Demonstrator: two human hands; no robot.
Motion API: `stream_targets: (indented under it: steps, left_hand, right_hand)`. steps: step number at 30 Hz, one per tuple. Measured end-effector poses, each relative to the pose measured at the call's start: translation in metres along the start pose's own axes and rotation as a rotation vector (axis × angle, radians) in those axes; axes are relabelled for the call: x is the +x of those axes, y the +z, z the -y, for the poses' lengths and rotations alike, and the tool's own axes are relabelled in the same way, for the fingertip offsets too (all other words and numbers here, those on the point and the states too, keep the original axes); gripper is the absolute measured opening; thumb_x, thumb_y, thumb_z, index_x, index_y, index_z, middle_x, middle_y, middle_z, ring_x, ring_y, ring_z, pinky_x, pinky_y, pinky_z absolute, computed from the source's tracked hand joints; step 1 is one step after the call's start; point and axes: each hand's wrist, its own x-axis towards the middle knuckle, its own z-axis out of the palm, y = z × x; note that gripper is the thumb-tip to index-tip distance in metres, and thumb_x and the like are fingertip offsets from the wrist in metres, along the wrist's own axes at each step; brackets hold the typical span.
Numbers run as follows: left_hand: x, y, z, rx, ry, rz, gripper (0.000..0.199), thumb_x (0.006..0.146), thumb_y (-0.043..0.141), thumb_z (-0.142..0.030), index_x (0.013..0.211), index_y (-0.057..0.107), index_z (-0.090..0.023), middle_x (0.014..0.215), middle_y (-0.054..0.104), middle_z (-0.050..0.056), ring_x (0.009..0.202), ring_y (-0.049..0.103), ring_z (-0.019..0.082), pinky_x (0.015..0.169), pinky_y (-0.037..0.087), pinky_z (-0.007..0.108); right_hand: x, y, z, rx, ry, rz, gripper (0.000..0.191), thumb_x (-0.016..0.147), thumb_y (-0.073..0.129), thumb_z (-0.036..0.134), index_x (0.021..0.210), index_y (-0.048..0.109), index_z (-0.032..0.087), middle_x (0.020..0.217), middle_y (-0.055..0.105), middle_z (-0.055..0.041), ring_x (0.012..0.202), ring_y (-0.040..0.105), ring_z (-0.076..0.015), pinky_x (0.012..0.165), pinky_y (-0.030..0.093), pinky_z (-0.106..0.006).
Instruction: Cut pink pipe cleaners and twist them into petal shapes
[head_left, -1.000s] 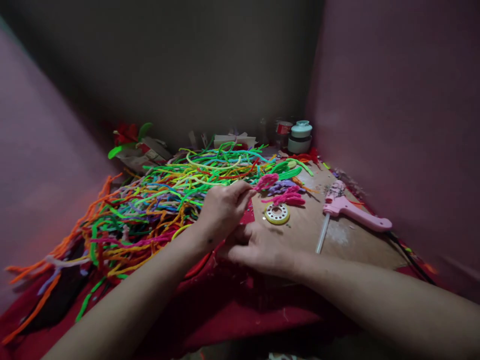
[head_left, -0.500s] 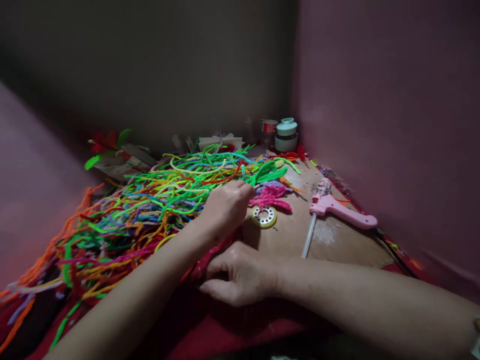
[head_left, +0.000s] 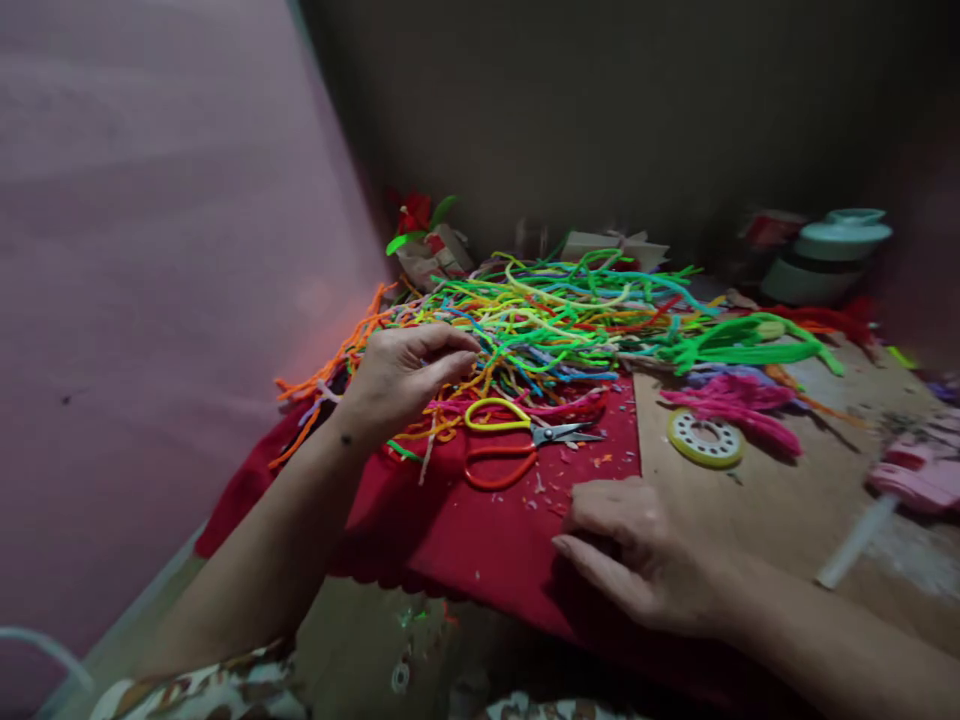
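My left hand (head_left: 409,375) hovers over the near left part of a heap of coloured pipe cleaners (head_left: 540,320). Its fingers are loosely bent, the thumb a little apart, and nothing shows between them. On the red cloth just right of it lie scissors (head_left: 499,470) with one yellow and one red handle loop, blades pointing right. My right hand (head_left: 626,545) rests at the front of the cloth, fingers half curled and thumb apart, holding nothing visible. Beyond it are a yellow-rimmed ring with holes (head_left: 705,440) and a bundle of pink pipe cleaners (head_left: 739,405).
Green looped pipe cleaners (head_left: 750,345) lie on the brown board (head_left: 802,480). A pink glue gun (head_left: 919,475) with a glue stick sits at the right. Behind stands a pale teal jar (head_left: 832,255). Tiny clippings dot the red cloth (head_left: 480,540). A pink wall (head_left: 165,250) bounds the left.
The view has swung left. My left hand has drawn back from beside the green loops to the left of the heap, uncovering the scissors. The right hand stays near the front edge.
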Motion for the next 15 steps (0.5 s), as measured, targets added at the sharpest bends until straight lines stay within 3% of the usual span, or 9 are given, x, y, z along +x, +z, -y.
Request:
stream_targets:
  steps: [3,5,10,15]
  left_hand:
    - [-0.009,-0.013,0.022,-0.059,-0.098,0.047,0.018,0.077,0.059,-0.025,0.086,0.070,-0.015,0.076,0.069,0.002,0.067,0.061,0.012,0.063,0.048,0.021]
    - [-0.011,-0.017,0.038,-0.055,-0.086,0.062,0.017,0.077,0.057,-0.023,0.086,0.069,-0.014,0.080,0.069,0.003,0.072,0.062,0.013,0.067,0.049,0.023]
    - [-0.007,-0.014,0.069,0.317,0.129,0.245,0.012,0.077,0.058,-0.020,0.080,0.068,-0.014,0.080,0.066,0.005,0.081,0.057,0.016,0.075,0.044,0.029]
    - [-0.010,0.006,0.082,0.671,0.286,0.362,0.013,0.079,0.054,-0.020,0.075,0.066,-0.016,0.077,0.063,0.005,0.077,0.049,0.017,0.072,0.039,0.031]
  right_hand:
    - [0.001,0.004,0.006,-0.042,-0.037,0.054,0.022,0.085,0.046,0.020,0.064,0.049,0.017,0.059,0.052,-0.0014,0.053,0.044,-0.0099,0.050,0.029,-0.025]
    - [0.003,0.006,0.011,-0.090,-0.062,0.076,0.023,0.086,0.044,0.018,0.064,0.049,0.017,0.060,0.052,-0.0021,0.053,0.045,-0.0105,0.050,0.028,-0.026]
    - [0.018,0.008,0.017,-0.238,-0.092,0.114,0.022,0.085,0.042,0.012,0.069,0.056,0.016,0.066,0.055,-0.0039,0.057,0.046,-0.0130,0.051,0.031,-0.027]
    - [0.047,0.011,-0.004,-0.429,0.076,-0.030,0.025,0.084,0.048,0.017,0.105,0.061,0.013,0.106,0.056,-0.0153,0.097,0.049,-0.0245,0.081,0.043,-0.037]
